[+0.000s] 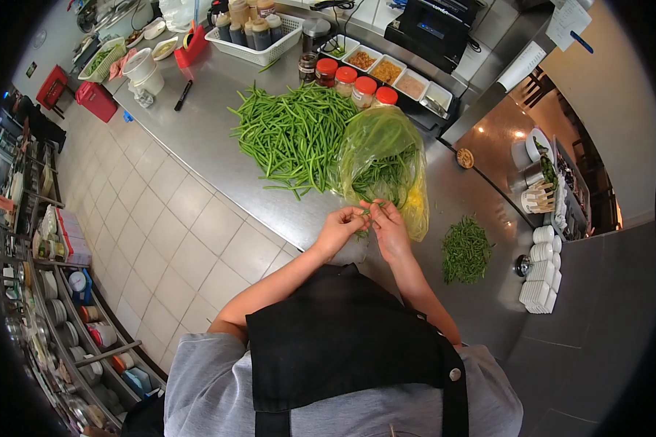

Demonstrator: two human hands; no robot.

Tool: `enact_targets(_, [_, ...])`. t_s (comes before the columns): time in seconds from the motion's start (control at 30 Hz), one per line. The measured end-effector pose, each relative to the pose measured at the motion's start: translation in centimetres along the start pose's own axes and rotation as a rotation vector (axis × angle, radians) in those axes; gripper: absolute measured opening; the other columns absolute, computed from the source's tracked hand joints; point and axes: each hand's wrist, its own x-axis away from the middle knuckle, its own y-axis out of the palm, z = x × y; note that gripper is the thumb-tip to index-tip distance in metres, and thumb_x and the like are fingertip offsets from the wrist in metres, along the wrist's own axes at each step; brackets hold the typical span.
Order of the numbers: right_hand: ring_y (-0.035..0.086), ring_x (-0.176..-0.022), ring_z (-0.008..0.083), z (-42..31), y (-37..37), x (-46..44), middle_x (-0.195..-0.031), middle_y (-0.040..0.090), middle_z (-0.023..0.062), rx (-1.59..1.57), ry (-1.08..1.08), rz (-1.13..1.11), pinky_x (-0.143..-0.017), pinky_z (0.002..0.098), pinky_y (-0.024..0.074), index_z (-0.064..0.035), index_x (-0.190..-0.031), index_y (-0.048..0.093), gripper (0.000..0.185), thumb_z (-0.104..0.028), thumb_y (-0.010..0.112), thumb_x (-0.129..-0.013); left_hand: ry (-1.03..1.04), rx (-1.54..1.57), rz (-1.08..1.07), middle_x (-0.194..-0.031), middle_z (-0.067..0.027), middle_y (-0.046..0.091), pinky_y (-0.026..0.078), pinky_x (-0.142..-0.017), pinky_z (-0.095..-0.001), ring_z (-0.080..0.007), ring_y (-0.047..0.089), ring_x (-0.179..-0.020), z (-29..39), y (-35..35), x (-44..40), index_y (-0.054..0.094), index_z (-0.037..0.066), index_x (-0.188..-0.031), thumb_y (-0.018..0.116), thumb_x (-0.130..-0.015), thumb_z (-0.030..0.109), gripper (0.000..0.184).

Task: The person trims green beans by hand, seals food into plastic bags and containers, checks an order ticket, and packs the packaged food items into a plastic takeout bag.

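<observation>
My left hand (pixel 345 229) and my right hand (pixel 388 227) meet at the counter's near edge, fingertips pinched together on a green bean (pixel 366 212). Just beyond them a yellow-green plastic bag (pixel 386 156) lies open with beans inside. A large heap of long green beans (pixel 291 135) spreads on the steel counter to the left of the bag. To the right of my hands is a smaller pile of short green pieces (pixel 467 250).
Red-lidded jars (pixel 364 90) and a tray of condiment containers (pixel 387 71) line the counter's back. A white basket (pixel 259 51) holds bottles. Stacked white dishes (pixel 541 280) stand at the right. Tiled floor (pixel 182 226) lies left of the counter.
</observation>
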Motion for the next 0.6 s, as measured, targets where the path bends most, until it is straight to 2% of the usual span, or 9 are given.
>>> enact_targets(0.07, [0.055,-0.086,0.0099,0.3,0.1,-0.2,-0.111,0.064,0.0092,0.064,-0.061,-0.004,-0.078,0.0234,0.0427,-0.0088,-0.107,0.054,0.013,-0.015,0.054,-0.096,0.029,-0.07,0.02,-0.086,-0.0015,0.063,0.046,-0.074,-0.0216,-0.0073,0.057,-0.08,0.0,0.0,-0.2,0.061,0.0,-0.102,0.059,-0.089,0.011,0.017])
enact_targets(0.27, [0.053,-0.081,0.0061,1.1,1.1,0.0,-0.1,0.068,0.0055,0.135,-0.106,-0.016,-0.067,0.0207,0.0363,-0.0101,-0.106,0.055,0.013,-0.015,0.057,-0.094,0.099,-0.031,0.066,-0.075,0.004,0.055,0.039,-0.063,-0.0202,-0.0039,0.047,-0.068,0.4,-0.1,0.3,0.062,0.002,-0.096,0.056,-0.086,0.007,0.013])
enact_targets(0.4, [0.056,-0.084,0.008,0.8,1.7,0.1,-0.099,0.068,0.0065,0.115,-0.1,-0.016,-0.072,0.0229,0.0411,-0.0067,-0.105,0.054,0.012,-0.012,0.057,-0.094,0.08,-0.024,0.107,-0.072,0.0048,0.052,0.039,-0.062,-0.0213,-0.0045,0.046,-0.066,-0.4,-0.8,-0.2,0.063,0.003,-0.092,0.056,-0.085,0.007,0.01])
enact_targets(0.47, [0.06,-0.091,0.0114,-1.5,3.2,-0.2,-0.1,0.067,0.0093,0.511,-0.288,0.112,-0.081,0.0249,0.0449,-0.003,-0.103,0.053,0.011,-0.007,0.056,-0.093,0.13,-0.261,0.035,-0.069,0.0008,0.054,0.04,-0.06,-0.024,-0.0068,0.048,-0.064,-1.3,-1.5,-0.5,0.064,0.002,-0.088,0.057,-0.085,0.01,0.01])
enact_targets(0.5, [0.061,-0.084,0.0109,-3.1,4.1,-0.9,-0.099,0.068,0.0094,0.529,-0.508,0.112,-0.076,0.0237,0.0453,-0.0013,-0.1,0.055,0.01,-0.005,0.057,-0.091,0.128,-0.254,0.039,-0.069,0.0008,0.054,0.04,-0.06,-0.024,-0.0068,0.048,-0.064,-1.2,-1.1,-0.2,0.064,0.002,-0.088,0.057,-0.085,0.01,0.01])
enact_targets(0.53, [0.061,-0.076,0.0103,-5.0,5.4,-1.9,-0.097,0.069,0.0095,0.536,-0.728,0.116,-0.071,0.0224,0.0456,0.0004,-0.097,0.057,0.009,-0.003,0.059,-0.089,0.128,-0.501,0.028,-0.073,-0.0026,0.057,0.042,-0.063,-0.0255,-0.0078,0.05,-0.067,-0.7,-0.6,0.3,0.065,0.002,-0.09,0.058,-0.086,0.013,0.013])
enact_targets(0.57, [0.062,-0.078,0.0107,-7.1,7.2,-2.8,-0.096,0.068,0.0098,0.494,-0.807,0.144,-0.07,0.0232,0.0464,0.0004,-0.098,0.058,0.01,-0.003,0.06,-0.088,0.128,-0.752,0.011,-0.076,-0.006,0.061,0.044,-0.065,-0.0269,-0.0089,0.053,-0.07,-0.3,-0.2,0.5,0.065,0.001,-0.092,0.06,-0.087,0.016,0.016])
enact_targets(0.6, [0.062,-0.079,0.011,-9.2,9.0,-3.9,-0.095,0.068,0.01,0.451,-0.888,0.174,-0.07,0.0241,0.0472,0.0005,-0.099,0.059,0.011,-0.002,0.061,-0.088,0.214,-0.844,0.035,-0.075,-0.012,0.061,0.046,-0.062,-0.0304,-0.0174,0.058,-0.066,-0.6,-0.1,0.6,0.066,0.001,-0.086,0.065,-0.085,0.021,0.02])
